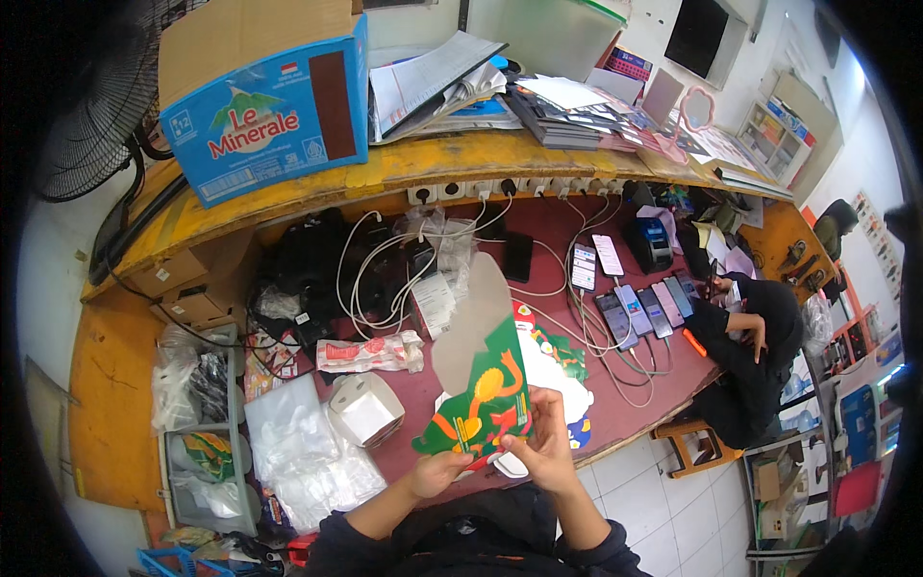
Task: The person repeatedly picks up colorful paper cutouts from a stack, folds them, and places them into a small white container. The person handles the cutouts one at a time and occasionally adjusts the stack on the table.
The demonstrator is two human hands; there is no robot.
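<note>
Above the near edge of the maroon table (625, 420) is one green card (486, 394); the left hand (442, 474) clamps its lower left corner and the right hand (543, 447) its lower right side, the two hands apart. Beyond it lie more cards (567, 389), overlapping, their number uncertain. Left: one white box (366, 409), clear bags (303, 442) uncounted. Right: at least seven phones (615, 320), one seated person (769, 322), one stool (694, 462). Tabletop shows between white box and green card; one shelf (442, 162) bounds the far side.
</note>
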